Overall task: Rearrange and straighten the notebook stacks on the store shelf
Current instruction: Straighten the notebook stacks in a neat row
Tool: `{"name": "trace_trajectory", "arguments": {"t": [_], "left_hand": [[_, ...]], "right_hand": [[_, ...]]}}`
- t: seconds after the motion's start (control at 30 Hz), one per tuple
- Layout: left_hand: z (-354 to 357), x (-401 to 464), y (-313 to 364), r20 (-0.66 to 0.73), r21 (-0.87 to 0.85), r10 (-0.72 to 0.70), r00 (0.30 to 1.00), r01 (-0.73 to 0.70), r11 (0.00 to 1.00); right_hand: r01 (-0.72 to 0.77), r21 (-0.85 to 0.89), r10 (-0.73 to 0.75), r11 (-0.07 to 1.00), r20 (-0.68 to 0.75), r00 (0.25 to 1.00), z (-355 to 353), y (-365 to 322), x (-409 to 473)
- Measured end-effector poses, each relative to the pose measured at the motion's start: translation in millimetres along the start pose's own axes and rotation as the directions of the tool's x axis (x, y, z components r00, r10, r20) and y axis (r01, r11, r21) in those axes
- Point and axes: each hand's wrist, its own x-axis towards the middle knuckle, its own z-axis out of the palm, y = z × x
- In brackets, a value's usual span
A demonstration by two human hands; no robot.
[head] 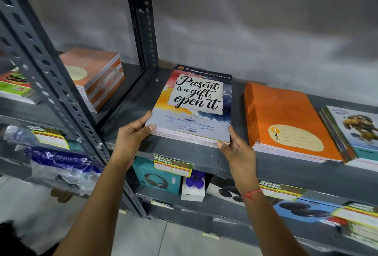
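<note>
A stack of notebooks with a colourful "Present is a gift, open it" cover lies on the grey metal shelf, its near edge at the shelf's front. My left hand grips the stack's near left corner, thumb on the cover. My right hand holds the near right corner, fingers against the side. To the right lies an orange notebook stack, fanned slightly at its left edge. Further right sits a stack with a cartoon lion cover, partly cut off by the frame.
A perforated upright post divides the shelving; another upright slants at the left. An orange-brown notebook stack sits in the left bay. Headphone boxes and price tags fill the shelf below. Plastic bags hang lower left.
</note>
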Motion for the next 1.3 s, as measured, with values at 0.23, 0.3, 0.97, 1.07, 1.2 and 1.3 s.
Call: {"name": "trace_trajectory", "arguments": {"t": [0.23, 0.3, 0.97, 1.07, 1.2, 1.3], "left_hand": [[-7, -3, 2, 0.028, 0.036, 0.008, 1.0, -0.009, 0.999], [-4, -5, 2, 0.006, 0.036, 0.017, 1.0, -0.017, 0.999], [8, -2, 6, -0.192, 0.013, 0.01, 0.981, -0.007, 1.0], [10, -3, 3, -0.139, 0.024, -0.002, 0.99, 0.005, 1.0], [13, -5, 4, -0.154, 0.029, 0.018, 0.988, -0.014, 0.999], [13, -5, 5, -0.165, 0.041, 0.027, 0.986, -0.02, 0.999]], "right_hand": [[-0.001, -0.002, 0.001, 1.0, -0.03, 1.0, -2, -1, -4], [-0.002, -0.002, 0.002, 1.0, -0.046, 0.999, -1, -1, -3], [0.012, -0.002, -0.013, 1.0, -0.175, 0.985, 5, -2, -2], [-0.003, -0.012, 0.002, 1.0, -0.115, 0.993, 2, -3, -3], [0.01, -0.041, -0.015, 0.999, -0.123, 0.992, 5, -2, -3], [0.004, 0.001, -0.003, 1.0, -0.156, 0.988, 5, -1, -1]]}}
